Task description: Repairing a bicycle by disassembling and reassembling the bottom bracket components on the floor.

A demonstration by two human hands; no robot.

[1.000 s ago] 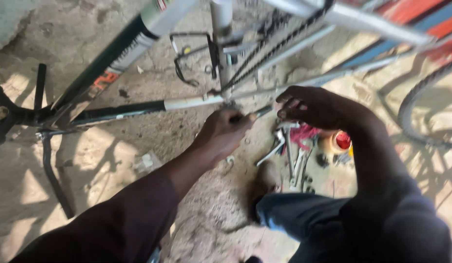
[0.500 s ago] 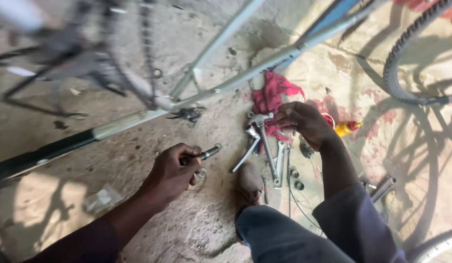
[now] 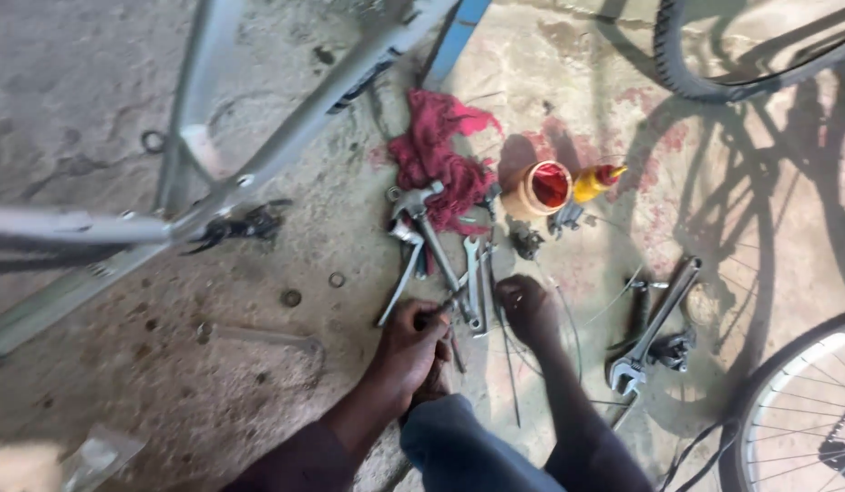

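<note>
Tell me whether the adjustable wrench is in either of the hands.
No: the adjustable wrench lies on the concrete floor, apart from the right hand and left hand.

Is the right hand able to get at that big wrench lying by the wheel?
Probably yes. The right hand rests on the ground among the small spanners, and only bare floor and thin wires lie between it and the adjustable wrench.

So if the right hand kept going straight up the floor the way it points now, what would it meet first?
Probably the dark metal part lying just beyond the right hand, then the orange cup; depth is hard to judge.
</note>
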